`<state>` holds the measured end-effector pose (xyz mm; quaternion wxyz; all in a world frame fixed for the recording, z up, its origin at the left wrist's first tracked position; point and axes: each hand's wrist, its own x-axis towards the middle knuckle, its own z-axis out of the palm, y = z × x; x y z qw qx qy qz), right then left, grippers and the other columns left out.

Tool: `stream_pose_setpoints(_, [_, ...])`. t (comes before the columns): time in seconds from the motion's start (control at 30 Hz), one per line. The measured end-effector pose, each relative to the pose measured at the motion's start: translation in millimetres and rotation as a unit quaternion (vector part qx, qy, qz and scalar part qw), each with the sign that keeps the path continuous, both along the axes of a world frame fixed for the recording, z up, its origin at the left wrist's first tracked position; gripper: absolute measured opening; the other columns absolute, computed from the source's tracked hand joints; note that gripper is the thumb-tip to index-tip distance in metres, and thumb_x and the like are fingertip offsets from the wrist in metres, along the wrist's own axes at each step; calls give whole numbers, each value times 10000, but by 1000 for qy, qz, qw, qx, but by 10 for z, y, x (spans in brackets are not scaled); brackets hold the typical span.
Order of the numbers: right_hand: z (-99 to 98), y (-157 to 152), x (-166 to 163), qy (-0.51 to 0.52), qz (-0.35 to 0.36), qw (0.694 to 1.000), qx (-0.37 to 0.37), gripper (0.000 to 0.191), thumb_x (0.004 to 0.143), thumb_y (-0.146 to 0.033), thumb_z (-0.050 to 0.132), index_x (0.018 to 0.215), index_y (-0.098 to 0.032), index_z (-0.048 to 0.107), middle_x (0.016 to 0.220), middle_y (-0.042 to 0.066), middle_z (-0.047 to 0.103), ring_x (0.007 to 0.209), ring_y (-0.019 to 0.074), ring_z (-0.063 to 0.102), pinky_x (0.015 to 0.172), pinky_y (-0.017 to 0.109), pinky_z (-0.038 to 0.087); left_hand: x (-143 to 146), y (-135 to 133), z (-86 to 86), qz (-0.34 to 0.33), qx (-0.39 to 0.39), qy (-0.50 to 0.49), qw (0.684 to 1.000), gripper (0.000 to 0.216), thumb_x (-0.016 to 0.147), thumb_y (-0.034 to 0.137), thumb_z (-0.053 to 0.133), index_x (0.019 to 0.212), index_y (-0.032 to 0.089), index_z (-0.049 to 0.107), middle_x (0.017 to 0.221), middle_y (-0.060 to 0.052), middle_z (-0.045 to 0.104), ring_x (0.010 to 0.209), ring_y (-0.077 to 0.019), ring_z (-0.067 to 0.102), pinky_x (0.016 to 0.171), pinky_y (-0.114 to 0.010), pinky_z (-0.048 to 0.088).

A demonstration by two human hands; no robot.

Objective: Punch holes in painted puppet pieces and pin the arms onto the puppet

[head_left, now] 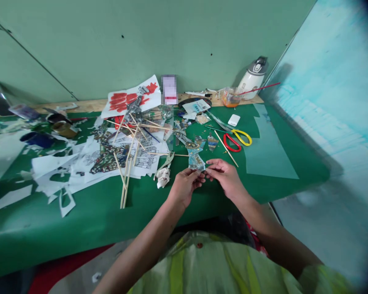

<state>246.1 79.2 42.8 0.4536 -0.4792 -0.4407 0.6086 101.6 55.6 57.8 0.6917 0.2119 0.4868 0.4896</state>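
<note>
Close to the table's front edge, my left hand (186, 184) is closed, its thumb and fingers pinching the lower edge of a painted blue-and-gold cutout (196, 159). My right hand (224, 175) is closed too, thumb and index fingertip at the cutout's lower right corner. My fingers hide that bottom edge. Further painted pieces lie just beyond, among them a small bottle-shaped cutout (212, 142). Right of these are scissors (237, 138) with one red and one yellow handle, beside a thin wooden stick (226, 149). Pliers (166, 163) lie left of my left hand, against a crumpled white lump (163, 178).
Several wooden sticks (127, 179) cross over printed sheets (88, 155) at left. Paint pots (38, 139) stand farther left. At the back are a phone (169, 90), a plastic cup (231, 98) with a red stick and a white flask (253, 79). A translucent sheet (268, 157) lies right.
</note>
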Motion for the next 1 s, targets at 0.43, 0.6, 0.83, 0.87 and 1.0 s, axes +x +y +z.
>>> stream_pose_setpoints(0.43, [-22, -88, -33, -107, -32, 990, 87, 264, 773, -332, 702, 1001, -216, 637, 865, 44, 716, 709, 183, 671, 709, 335, 542, 5, 9, -16, 9, -5, -8, 1000, 136, 699, 209, 711, 722, 96, 640, 681, -50, 651, 576, -102, 585, 543, -223, 413])
stream_pose_setpoints(0.6, [-61, -156, -45, -160, -52, 975, 147, 244, 815, -343, 665, 1032, -233, 658, 938, 60, 725, 825, 205, 685, 751, 333, 538, 9, 10, -25, 13, -10, -10, 1000, 163, 694, 221, 735, 735, 97, 638, 690, -50, 648, 575, -99, 581, 545, -225, 416])
stream_pose_setpoints(0.83, [-92, -177, -29, -171, -57, 969, 170, 218, 841, -349, 641, 1025, -232, 654, 986, 68, 719, 819, 196, 683, 748, 333, 543, 10, 9, -42, 13, -12, -8, 1000, 118, 700, 182, 690, 757, 95, 635, 690, -48, 647, 580, -102, 586, 545, -220, 416])
stream_pose_setpoints(0.87, [-89, -176, -23, -169, -58, 969, 168, 216, 842, -350, 640, 1022, -231, 654, 987, 69, 718, 799, 192, 681, 734, 331, 543, 10, 7, -42, 13, -12, -6, 1000, 114, 702, 182, 685, 755, 96, 633, 694, -49, 647, 582, -103, 588, 545, -221, 415])
stream_pose_setpoints(1.0, [-71, -170, -14, -170, -50, 972, 153, 215, 833, -344, 649, 1017, -233, 658, 947, 62, 723, 795, 196, 680, 728, 331, 541, 14, 0, -36, 12, -6, -3, 1000, 123, 706, 198, 691, 753, 99, 634, 694, -49, 646, 585, -104, 589, 551, -225, 414])
